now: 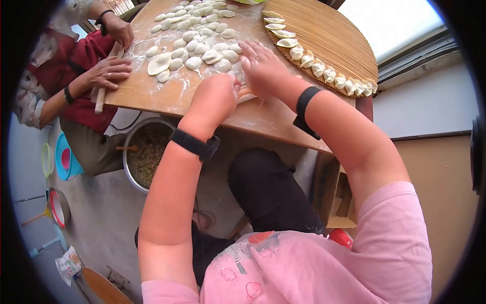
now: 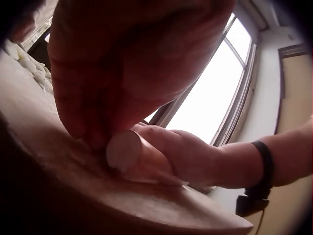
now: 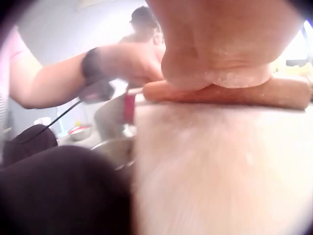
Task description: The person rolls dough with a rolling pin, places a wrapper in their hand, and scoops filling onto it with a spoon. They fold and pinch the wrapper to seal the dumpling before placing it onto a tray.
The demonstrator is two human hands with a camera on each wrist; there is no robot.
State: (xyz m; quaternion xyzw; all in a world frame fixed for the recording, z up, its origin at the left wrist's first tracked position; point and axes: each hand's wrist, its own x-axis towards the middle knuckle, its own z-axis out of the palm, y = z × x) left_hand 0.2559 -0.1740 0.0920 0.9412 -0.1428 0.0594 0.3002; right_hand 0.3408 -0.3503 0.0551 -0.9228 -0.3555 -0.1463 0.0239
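My right hand lies over a wooden rolling pin, fingers stretched forward and palm pressing it in the right wrist view. A thin pale edge of dough wrapper shows beside the pin on the floured board. Just left of this, my left hand is curled, fingertips low at the pin's round end; the dough at its fingertips is mostly hidden. Flattened dough pieces lie beyond my hands, with a larger rolled wrapper among them.
A round reed tray with rows of folded dumplings stands at the far right. At the left, another person's hands rest on a second rolling pin. Below the board's edge is a metal bowl of filling with a spoon.
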